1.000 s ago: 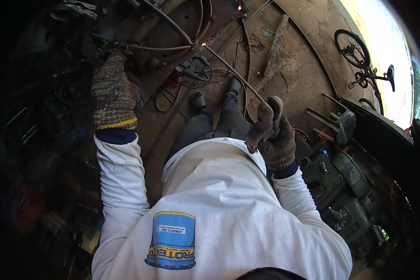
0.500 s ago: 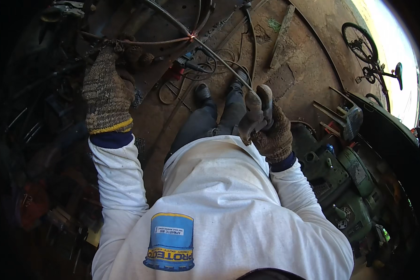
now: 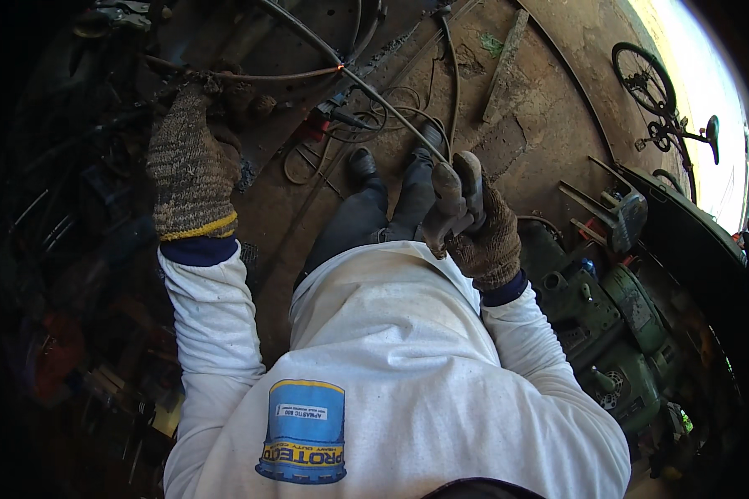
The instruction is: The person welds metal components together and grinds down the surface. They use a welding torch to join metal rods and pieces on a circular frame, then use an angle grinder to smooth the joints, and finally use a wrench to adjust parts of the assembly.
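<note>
My left hand [image 3: 193, 166], in a brown knit glove with a yellow cuff edge, is closed around the left end of a thin curved metal rod [image 3: 283, 78]; its fingertips are partly lost in shadow. In my right hand [image 3: 493, 241], also gloved, is a grey welding electrode holder [image 3: 448, 204]. A long straight welding electrode [image 3: 395, 114] runs from its jaws up and left to a small orange glowing spot [image 3: 339, 66]. There the curved rod meets a thicker metal bar [image 3: 301, 32].
A red and blue power tool [image 3: 316, 121] and looped cables [image 3: 374, 116] lie on the floor near my boots [image 3: 361, 165]. A flat strip [image 3: 505, 66] lies farther off. Green machinery [image 3: 616, 333] stands at right, a bicycle [image 3: 662, 108] beyond it. Dark clutter fills the left.
The glow at the joint has become smaller and dimmer. My right hand with the electrode holder has shifted very slightly left; my left hand stays in place.
</note>
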{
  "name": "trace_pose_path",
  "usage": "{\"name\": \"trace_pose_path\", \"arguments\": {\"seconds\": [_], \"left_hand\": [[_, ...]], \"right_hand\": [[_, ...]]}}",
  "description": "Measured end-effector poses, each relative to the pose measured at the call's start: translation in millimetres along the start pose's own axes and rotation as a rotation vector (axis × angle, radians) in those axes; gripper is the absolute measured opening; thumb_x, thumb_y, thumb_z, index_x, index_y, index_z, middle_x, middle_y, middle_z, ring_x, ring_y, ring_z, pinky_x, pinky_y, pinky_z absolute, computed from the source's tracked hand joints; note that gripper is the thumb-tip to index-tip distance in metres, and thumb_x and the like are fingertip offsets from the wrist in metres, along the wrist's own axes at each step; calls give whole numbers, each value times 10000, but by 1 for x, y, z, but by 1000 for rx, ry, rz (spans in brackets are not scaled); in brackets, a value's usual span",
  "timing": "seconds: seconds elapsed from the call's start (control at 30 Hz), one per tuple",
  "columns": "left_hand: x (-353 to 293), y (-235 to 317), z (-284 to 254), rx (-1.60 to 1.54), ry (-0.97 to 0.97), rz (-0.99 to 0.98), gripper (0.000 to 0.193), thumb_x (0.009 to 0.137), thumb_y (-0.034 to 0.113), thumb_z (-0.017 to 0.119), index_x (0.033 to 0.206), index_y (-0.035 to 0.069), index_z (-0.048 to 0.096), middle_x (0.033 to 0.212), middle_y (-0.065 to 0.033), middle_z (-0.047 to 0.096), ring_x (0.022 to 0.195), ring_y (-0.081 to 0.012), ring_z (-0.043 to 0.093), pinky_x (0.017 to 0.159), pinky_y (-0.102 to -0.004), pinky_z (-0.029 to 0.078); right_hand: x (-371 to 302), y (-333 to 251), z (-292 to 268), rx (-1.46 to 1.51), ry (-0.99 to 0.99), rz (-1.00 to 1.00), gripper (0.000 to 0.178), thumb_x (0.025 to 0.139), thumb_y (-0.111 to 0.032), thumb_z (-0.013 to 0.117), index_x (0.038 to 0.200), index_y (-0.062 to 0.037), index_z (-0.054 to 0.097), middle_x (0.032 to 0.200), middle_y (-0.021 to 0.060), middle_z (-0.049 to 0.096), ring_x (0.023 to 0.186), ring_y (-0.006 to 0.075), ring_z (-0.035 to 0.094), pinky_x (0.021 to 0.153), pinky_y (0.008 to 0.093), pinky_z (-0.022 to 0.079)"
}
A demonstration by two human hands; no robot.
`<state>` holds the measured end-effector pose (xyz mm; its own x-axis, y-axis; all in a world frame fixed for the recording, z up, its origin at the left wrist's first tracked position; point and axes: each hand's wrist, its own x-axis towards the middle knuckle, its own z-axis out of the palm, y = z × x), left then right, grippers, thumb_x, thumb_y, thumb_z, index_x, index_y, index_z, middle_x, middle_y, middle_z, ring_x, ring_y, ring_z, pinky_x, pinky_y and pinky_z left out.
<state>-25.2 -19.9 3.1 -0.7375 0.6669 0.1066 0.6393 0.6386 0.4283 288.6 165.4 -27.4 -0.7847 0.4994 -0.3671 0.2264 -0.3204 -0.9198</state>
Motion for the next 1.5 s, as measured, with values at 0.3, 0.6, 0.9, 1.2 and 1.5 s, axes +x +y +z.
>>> {"name": "trace_pose_path", "arguments": {"seconds": [0.3, 0.6, 0.9, 1.2, 1.5], "left_hand": [[3, 9, -3, 389, 177, 205, 351, 745, 39, 664, 1093, 81, 650, 964, -116, 697, 867, -276, 683, 808, -355, 541], [0, 9, -1, 52, 67, 0, 246, 850, -7, 603, 1082, 56, 656, 1076, -79, 676, 996, -187, 645, 896, -306, 506], [2, 5, 0, 282, 132, 179, 388, 774, 20, 545, 1155, 61, 613, 1068, -150, 680, 1000, -328, 651, 877, -408, 525], [3, 1, 1, 294, 102, 140, 347, 778, 24, 577, 1115, 81, 640, 1058, -143, 687, 997, -317, 658, 876, -394, 524], [4, 4, 0, 269, 65, 98, 352, 777, 42, 625, 1126, 93, 627, 1053, -136, 689, 989, -308, 659, 893, -386, 513]], "right_hand": [[5, -5, -3, -242, -80, -84, 787, 784, -211, 786, 1407, 19, 364, 1334, 196, 545, 1230, 281, 546, 1014, 377, 447], [2, 5, -12, -187, -10, -2, 700, 745, -284, 833, 1302, -23, 499, 1162, 78, 632, 1047, 161, 616, 915, 315, 486], [5, -20, -2, -206, -25, 4, 718, 725, -305, 851, 1279, -7, 504, 1141, 68, 638, 1023, 161, 620, 890, 316, 497], [3, -17, -21, 243, -28, 207, 626, 747, -326, 834, 1198, -17, 528, 998, 71, 654, 878, 182, 655, 790, 303, 546], [9, 10, -25, -161, -57, 100, 559, 847, -323, 729, 1233, 16, 509, 930, 116, 636, 767, 201, 649, 707, 271, 545]]}}
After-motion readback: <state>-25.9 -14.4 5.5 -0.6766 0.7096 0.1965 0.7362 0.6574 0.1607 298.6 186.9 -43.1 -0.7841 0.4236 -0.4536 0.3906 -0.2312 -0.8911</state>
